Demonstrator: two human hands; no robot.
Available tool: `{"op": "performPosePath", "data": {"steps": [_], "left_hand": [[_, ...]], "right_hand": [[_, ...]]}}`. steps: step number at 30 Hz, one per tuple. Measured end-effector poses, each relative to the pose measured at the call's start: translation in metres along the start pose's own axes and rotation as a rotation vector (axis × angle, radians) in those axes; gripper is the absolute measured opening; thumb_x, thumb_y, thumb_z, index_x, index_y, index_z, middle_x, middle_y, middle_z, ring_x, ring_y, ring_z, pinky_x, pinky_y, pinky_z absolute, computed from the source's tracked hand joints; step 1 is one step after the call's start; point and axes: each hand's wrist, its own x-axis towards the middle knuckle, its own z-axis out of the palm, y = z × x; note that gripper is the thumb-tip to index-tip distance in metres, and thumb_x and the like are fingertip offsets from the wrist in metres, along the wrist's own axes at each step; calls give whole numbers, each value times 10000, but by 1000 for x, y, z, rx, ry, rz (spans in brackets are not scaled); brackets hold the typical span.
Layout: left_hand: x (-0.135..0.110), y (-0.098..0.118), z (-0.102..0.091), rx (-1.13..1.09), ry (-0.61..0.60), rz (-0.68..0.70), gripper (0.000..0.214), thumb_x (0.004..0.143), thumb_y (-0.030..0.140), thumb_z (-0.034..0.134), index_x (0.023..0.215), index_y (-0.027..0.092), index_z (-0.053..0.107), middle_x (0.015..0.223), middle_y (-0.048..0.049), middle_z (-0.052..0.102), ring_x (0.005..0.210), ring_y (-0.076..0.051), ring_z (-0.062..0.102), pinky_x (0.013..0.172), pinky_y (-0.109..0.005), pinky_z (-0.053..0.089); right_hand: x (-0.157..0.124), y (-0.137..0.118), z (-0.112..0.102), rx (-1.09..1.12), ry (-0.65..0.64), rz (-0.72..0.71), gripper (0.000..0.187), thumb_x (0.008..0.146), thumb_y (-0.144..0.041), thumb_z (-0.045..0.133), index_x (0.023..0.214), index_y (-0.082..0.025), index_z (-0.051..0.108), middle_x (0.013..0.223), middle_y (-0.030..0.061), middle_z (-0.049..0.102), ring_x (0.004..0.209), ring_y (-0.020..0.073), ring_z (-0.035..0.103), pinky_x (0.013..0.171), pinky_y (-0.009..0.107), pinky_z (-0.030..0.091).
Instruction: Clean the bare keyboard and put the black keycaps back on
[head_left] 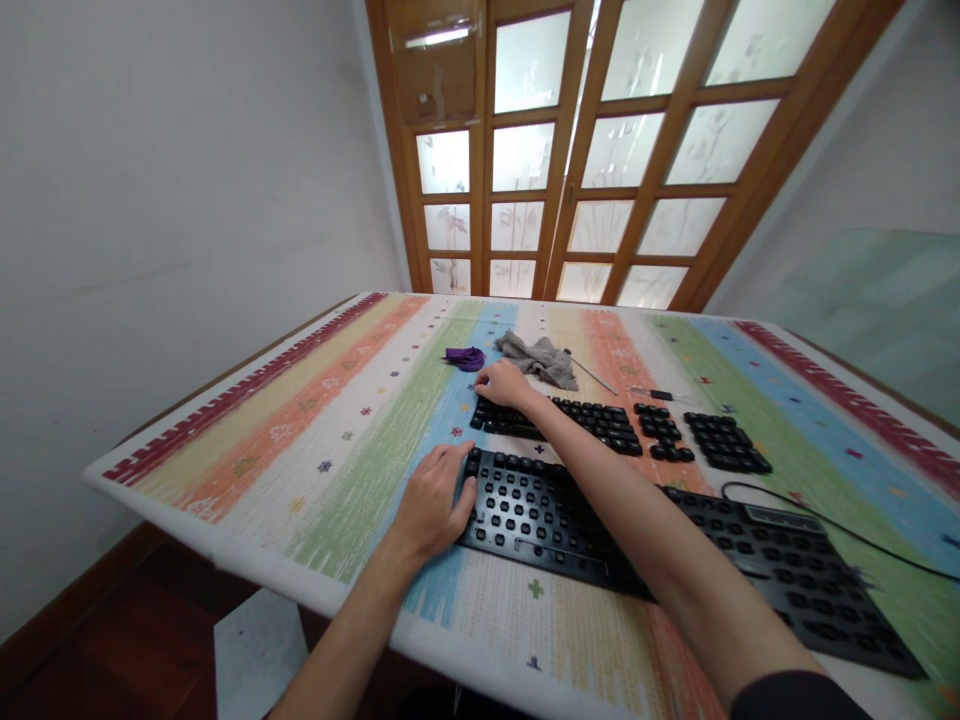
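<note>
Two black keyboards lie on a table under a striped, many-coloured cloth [315,440]. My left hand [433,503] rests with curled fingers against the left end of the near keyboard [540,510]. My right arm crosses over that keyboard, and my right hand [504,383] reaches to the far left corner of the far keyboard [600,420]. Its fingers are bent downward close to a small purple object [466,357]; whether they hold anything is hidden.
A crumpled grey rag [540,358] lies just beyond my right hand, with a thin rod [592,375] and a small dark tool [660,395] to its right. A black cable [825,520] loops over the near keyboard's right side. Wooden glazed doors stand behind the table.
</note>
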Motion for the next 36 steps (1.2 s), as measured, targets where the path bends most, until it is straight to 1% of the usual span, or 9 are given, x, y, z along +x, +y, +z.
{"op": "performPosePath", "data": {"steps": [9, 14, 18, 22, 25, 27, 30, 33, 36], "left_hand": [[2, -1, 1, -3, 21, -5, 349, 921, 158, 452, 1263, 148, 526, 1129, -121, 636, 1086, -249, 583, 965, -420, 485], [2, -4, 3, 14, 69, -2, 332, 926, 144, 447, 1251, 152, 515, 1147, -121, 635, 1102, -249, 583, 972, -434, 485], [1, -7, 3, 16, 131, -17, 330, 919, 139, 462, 1244, 175, 506, 1174, -115, 633, 1105, -247, 589, 964, -440, 492], [2, -9, 4, 0, 205, -69, 316, 911, 164, 510, 1226, 185, 518, 1115, -99, 654, 998, -224, 628, 927, -427, 508], [5, -8, 5, -25, 230, -86, 294, 906, 205, 554, 1199, 191, 543, 1087, -89, 667, 974, -218, 638, 925, -428, 504], [7, -6, 4, -59, 230, -84, 293, 913, 241, 571, 1201, 196, 545, 1102, -88, 668, 981, -216, 640, 916, -422, 506], [14, -2, 1, -94, 239, -52, 309, 921, 277, 586, 1217, 202, 536, 1096, -79, 667, 995, -213, 637, 897, -402, 512], [22, 5, -4, -100, 240, 3, 308, 913, 283, 613, 1206, 209, 555, 1035, -55, 669, 946, -196, 638, 862, -371, 520], [29, 12, -8, -99, 210, 52, 267, 903, 286, 634, 1157, 214, 593, 986, -38, 667, 871, -178, 630, 820, -344, 525]], "right_hand": [[12, 3, 8, 109, 10, 35, 144, 825, -184, 647, 895, -197, 772, 971, 93, 750, 963, 233, 646, 846, 311, 460], [19, 3, 9, 276, 14, 82, 161, 829, -175, 628, 917, -146, 760, 963, 109, 745, 908, 218, 658, 836, 311, 472], [14, 0, 1, 464, -1, 91, 182, 853, -209, 598, 900, -116, 747, 879, 88, 737, 786, 163, 640, 741, 258, 485], [-7, -4, -12, 642, -52, 75, 232, 875, -307, 580, 896, -129, 727, 785, 52, 700, 633, 111, 561, 562, 214, 438], [-32, -6, -21, 920, -158, 63, 240, 812, -372, 659, 836, -138, 708, 729, 29, 648, 585, 92, 487, 488, 199, 364], [-49, -9, -27, 1101, -247, 67, 257, 749, -389, 725, 809, -141, 697, 709, 16, 623, 579, 84, 455, 478, 197, 334], [-74, -14, -35, 1227, -342, 84, 289, 693, -395, 776, 803, -142, 688, 707, 9, 618, 577, 77, 434, 482, 200, 315], [-93, -19, -40, 1283, -380, 78, 325, 656, -408, 809, 767, -138, 667, 698, 3, 608, 574, 70, 424, 493, 201, 311], [-107, -22, -43, 1312, -387, 60, 364, 633, -442, 823, 712, -139, 637, 636, -22, 556, 559, 69, 417, 494, 209, 304]]}}
